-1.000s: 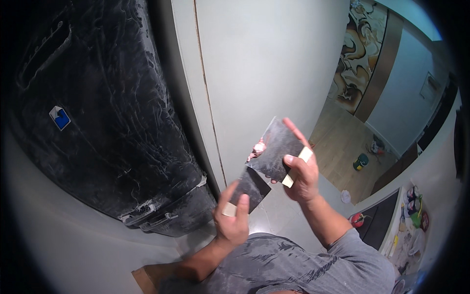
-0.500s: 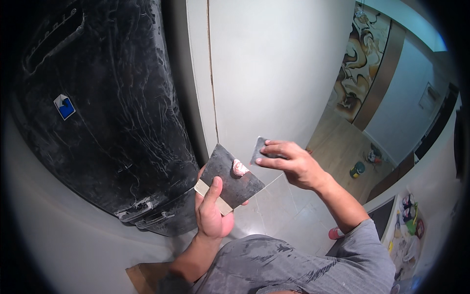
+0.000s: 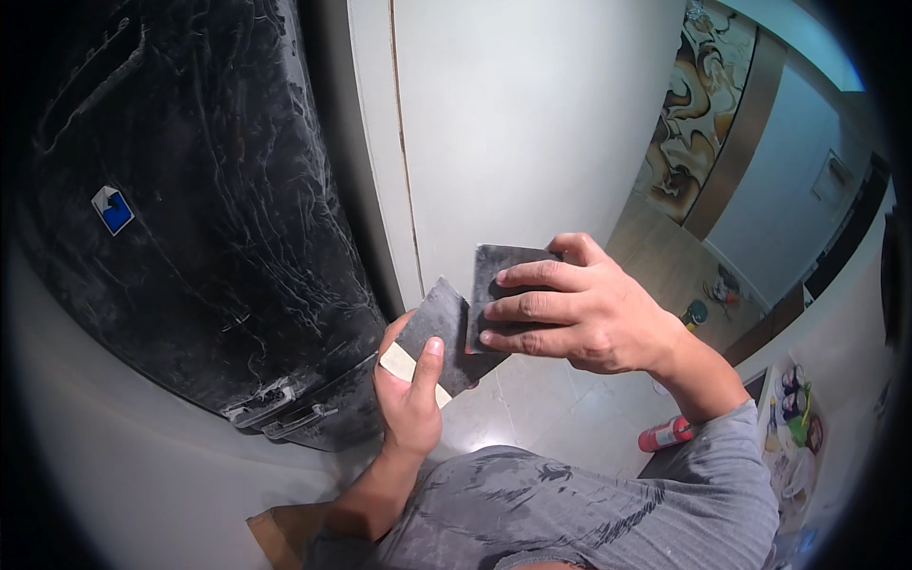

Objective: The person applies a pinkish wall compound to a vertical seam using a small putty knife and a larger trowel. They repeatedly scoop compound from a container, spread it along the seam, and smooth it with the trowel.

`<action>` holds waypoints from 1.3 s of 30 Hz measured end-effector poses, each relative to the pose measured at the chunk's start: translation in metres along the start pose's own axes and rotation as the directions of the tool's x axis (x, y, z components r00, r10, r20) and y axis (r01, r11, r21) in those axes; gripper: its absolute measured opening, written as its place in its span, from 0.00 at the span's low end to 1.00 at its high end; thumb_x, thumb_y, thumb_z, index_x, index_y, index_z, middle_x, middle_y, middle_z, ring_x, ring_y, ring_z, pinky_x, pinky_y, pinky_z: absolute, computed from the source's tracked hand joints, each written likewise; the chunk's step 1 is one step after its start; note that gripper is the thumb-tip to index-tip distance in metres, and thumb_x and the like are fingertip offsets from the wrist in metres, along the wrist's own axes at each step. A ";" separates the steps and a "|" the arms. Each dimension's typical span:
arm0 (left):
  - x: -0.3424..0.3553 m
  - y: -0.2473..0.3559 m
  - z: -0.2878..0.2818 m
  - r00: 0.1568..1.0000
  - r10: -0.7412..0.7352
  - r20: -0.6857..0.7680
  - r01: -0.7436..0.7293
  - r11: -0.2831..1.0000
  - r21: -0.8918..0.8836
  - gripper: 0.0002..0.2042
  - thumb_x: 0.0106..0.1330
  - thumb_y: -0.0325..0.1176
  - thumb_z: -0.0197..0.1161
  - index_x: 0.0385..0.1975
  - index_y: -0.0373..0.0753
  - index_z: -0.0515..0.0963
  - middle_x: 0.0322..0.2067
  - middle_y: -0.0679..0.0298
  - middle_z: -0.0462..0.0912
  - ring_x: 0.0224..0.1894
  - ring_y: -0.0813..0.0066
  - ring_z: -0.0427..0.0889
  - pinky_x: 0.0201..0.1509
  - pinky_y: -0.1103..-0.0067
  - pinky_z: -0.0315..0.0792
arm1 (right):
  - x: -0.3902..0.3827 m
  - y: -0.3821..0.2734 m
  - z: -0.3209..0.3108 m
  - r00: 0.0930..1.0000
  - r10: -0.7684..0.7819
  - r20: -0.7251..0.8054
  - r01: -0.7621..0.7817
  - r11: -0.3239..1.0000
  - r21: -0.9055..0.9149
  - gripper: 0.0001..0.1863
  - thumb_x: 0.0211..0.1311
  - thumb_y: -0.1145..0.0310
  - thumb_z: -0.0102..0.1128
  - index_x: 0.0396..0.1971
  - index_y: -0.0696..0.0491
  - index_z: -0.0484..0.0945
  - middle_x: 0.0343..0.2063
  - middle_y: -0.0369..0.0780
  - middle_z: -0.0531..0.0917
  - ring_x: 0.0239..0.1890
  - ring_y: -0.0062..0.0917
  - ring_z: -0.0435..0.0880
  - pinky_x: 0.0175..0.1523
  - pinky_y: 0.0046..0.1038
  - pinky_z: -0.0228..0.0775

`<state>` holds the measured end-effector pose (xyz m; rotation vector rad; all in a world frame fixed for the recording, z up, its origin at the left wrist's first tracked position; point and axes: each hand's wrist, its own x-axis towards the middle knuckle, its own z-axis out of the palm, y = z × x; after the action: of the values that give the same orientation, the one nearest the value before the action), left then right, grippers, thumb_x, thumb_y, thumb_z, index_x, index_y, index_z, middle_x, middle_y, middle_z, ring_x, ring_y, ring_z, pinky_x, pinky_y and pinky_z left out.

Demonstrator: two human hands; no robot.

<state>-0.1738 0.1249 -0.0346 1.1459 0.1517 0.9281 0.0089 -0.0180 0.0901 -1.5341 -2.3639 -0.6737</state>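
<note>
In the head view, my left hand (image 3: 408, 404) grips a square dark steel filling blade (image 3: 435, 313) by its pale handle strip (image 3: 399, 364), thumb over the front. My right hand (image 3: 608, 313) holds a second dark blade (image 3: 508, 256), fingers across its face. This blade's left edge overlaps or meets the left blade's face; whether they touch I cannot tell for sure. The pink paste is mostly hidden, with perhaps a small trace at the right blade's lower corner. The blades are in front of a pale panel (image 3: 503, 114) with a narrow brown groove.
A dusty black plastic-covered fridge (image 3: 190, 161) is at left. A red extinguisher (image 3: 662, 435) lies low at right, beside a shelf with cans and tools (image 3: 793, 408). Tiled floor (image 3: 570, 408) lies below. A corridor with patterned wall (image 3: 698, 114) and a green bucket (image 3: 694, 313) is at back right.
My right blade has swung over onto the left one, its back and my fingers turning upward. The pink lump on the left blade is now out of sight. My left hand has moved up-left since the first frame.
</note>
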 end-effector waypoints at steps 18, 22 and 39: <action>0.012 -0.013 -0.001 1.000 -0.018 0.020 0.016 0.994 0.104 0.19 0.79 0.29 0.59 0.65 0.30 0.71 0.52 0.58 0.82 0.52 0.74 0.83 0.56 0.74 0.80 | -0.005 0.001 0.010 0.996 0.011 0.087 -0.020 0.994 0.104 0.17 0.59 0.69 0.66 0.49 0.43 0.89 0.50 0.28 0.86 0.60 0.26 0.80 0.59 0.42 0.70; 0.016 -0.017 0.001 0.999 -0.028 0.039 0.025 0.997 0.077 0.19 0.79 0.29 0.59 0.66 0.30 0.70 0.51 0.58 0.83 0.50 0.74 0.84 0.51 0.73 0.83 | -0.009 0.003 0.007 0.997 0.034 0.062 -0.038 0.997 0.062 0.17 0.59 0.69 0.66 0.48 0.43 0.90 0.50 0.28 0.86 0.61 0.26 0.80 0.61 0.42 0.70; 0.013 0.000 0.005 0.993 -0.115 0.009 0.111 0.936 -0.333 0.21 0.82 0.38 0.57 0.69 0.37 0.69 0.54 0.56 0.83 0.51 0.66 0.86 0.36 0.66 0.84 | -0.059 0.007 0.098 0.790 0.565 -0.238 -0.325 0.716 0.618 0.31 0.68 0.90 0.47 0.69 0.54 0.73 0.67 0.49 0.77 0.67 0.42 0.80 0.67 0.44 0.79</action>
<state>-0.1628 0.1305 -0.0275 0.8094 0.0644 0.8210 0.0446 -0.0138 -0.0185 -1.4369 -1.5599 -0.1407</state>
